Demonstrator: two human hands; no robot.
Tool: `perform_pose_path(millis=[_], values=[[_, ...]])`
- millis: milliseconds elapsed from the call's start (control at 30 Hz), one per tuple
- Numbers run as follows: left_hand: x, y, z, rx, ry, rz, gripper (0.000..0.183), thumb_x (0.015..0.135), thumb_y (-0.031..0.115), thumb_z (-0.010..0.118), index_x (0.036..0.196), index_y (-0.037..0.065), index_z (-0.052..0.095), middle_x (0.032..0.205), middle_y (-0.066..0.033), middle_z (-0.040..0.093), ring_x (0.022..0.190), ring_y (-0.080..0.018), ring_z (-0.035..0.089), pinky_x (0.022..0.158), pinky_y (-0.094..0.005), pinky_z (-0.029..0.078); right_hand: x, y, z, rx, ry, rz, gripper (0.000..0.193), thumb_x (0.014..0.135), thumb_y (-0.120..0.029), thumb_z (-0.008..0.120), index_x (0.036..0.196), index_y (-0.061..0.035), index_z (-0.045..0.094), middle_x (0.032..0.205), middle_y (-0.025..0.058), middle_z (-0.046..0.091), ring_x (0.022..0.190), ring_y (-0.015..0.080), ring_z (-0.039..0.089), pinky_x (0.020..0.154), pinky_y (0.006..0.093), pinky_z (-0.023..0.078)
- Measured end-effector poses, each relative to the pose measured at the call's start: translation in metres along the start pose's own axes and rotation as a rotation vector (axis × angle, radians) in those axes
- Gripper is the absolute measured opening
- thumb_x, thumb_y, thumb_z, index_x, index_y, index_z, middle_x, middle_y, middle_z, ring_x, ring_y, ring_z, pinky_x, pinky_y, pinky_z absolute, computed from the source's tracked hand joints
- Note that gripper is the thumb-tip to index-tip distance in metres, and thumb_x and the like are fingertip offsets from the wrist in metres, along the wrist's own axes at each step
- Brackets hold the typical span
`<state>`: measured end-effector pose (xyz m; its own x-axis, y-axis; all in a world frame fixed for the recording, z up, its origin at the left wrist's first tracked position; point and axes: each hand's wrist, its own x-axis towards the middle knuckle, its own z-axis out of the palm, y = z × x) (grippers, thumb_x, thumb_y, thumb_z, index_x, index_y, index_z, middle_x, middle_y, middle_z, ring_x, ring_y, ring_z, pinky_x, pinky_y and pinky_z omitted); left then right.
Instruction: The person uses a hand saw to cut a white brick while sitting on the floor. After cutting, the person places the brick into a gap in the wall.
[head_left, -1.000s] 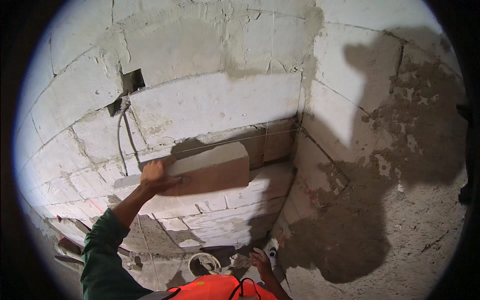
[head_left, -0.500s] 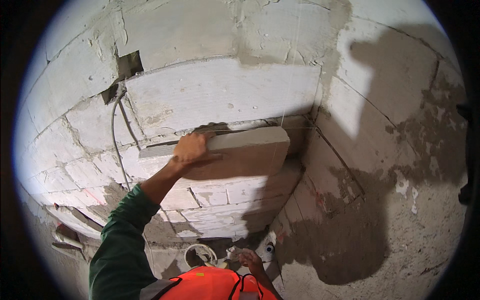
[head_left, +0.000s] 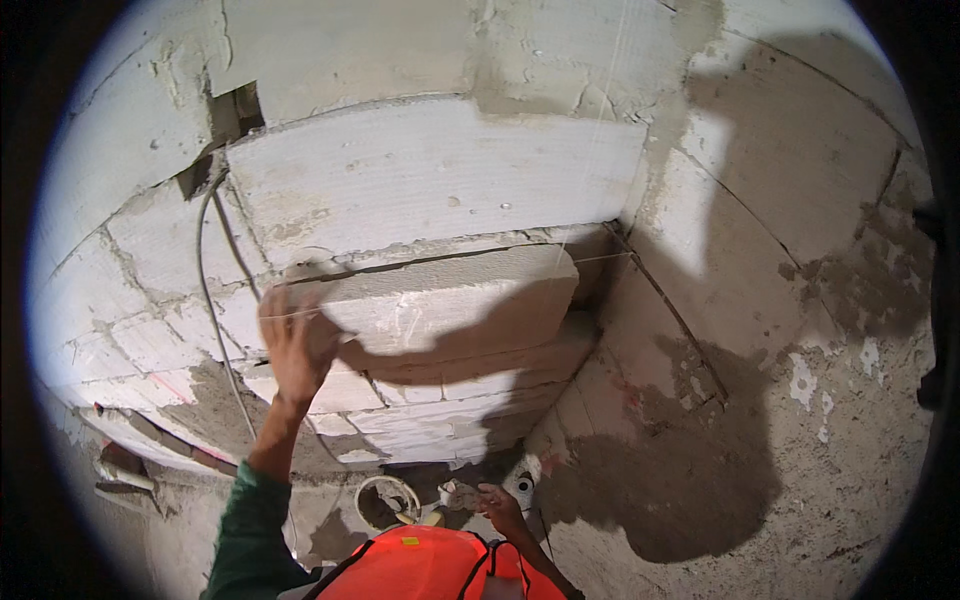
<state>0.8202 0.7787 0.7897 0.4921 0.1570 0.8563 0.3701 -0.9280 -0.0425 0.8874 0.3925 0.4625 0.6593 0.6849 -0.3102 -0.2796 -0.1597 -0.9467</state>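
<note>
A long pale aerated-concrete block lies along the top of a low course of blocks against the wall. At its left end is my left hand, fingers extended and somewhat blurred, in front of the block's end; whether they touch it is hard to tell. A thin string stretches from the right corner across the block toward that hand. Low in the view, close to my body, my right hand is closed on a whitish, mortar-smeared object whose kind I cannot make out.
A round bucket stands below, beside a pipe end. A grey cable hangs from a hole in the wall at left. A thin dark rod lies against the right wall, which has damp, rough patches.
My left hand has let go of the block's upper edge and moved left to its end. The block's top now sits nearer the wall. My right hand stays low with its object.
</note>
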Motion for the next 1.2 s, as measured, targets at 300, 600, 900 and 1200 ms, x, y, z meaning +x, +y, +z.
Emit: perform_pose_path(millis=[300,600,900,1200], values=[[-0.064,0.009,0.057,-0.567,0.256,-0.712,0.129,0.067,0.046,0.089,0.154,-0.006,0.009,0.159,-0.0311,0.012,0.15,-0.0399,0.009,0.121,-0.0514,0.011,-0.001,0.017,-0.014,-0.196,-0.047,0.088,0.047,0.091,-0.032,0.071,0.129,-0.0091,0.056,0.098,0.0082,0.07,0.075,0.0145,0.068,0.062,0.029,0.054],[-0.053,0.04,0.079,-0.599,0.343,-0.693,0.118,0.07,0.037,0.089,0.151,-0.01,0.017,0.156,-0.0291,0.022,0.146,-0.0387,0.02,0.12,-0.0481,0.015,0.014,0.016,-0.015,0.032,0.038,0.246,0.038,0.09,-0.024,0.071,0.122,-0.0088,0.06,0.098,0.006,0.069,0.079,0.0159,0.067,0.063,0.0299,0.054],[-0.04,0.06,0.062,-0.758,0.076,-0.727,0.093,0.088,0.034,0.075,0.153,-0.004,0.021,0.149,-0.0267,0.038,0.14,-0.0367,0.035,0.115,-0.0447,0.029,0.027,0.032,-0.004,-0.012,0.178,0.116,0.033,0.09,-0.025,0.07,0.117,-0.0084,0.061,0.094,0.0074,0.071,0.071,0.0148,0.069,0.058,0.0291,0.055],[-0.036,0.016,0.018,-1.123,-0.06,-0.787,0.049,0.096,0.006,0.063,0.141,-0.007,0.047,0.137,-0.0196,0.057,0.124,-0.0215,0.054,0.1,-0.0328,0.047,0.02,-0.012,0.004,-0.086,0.327,-0.01,0.026,0.097,-0.028,0.062,0.11,-0.0054,0.062,0.094,0.0092,0.07,0.075,0.017,0.067,0.063,0.0308,0.053]])
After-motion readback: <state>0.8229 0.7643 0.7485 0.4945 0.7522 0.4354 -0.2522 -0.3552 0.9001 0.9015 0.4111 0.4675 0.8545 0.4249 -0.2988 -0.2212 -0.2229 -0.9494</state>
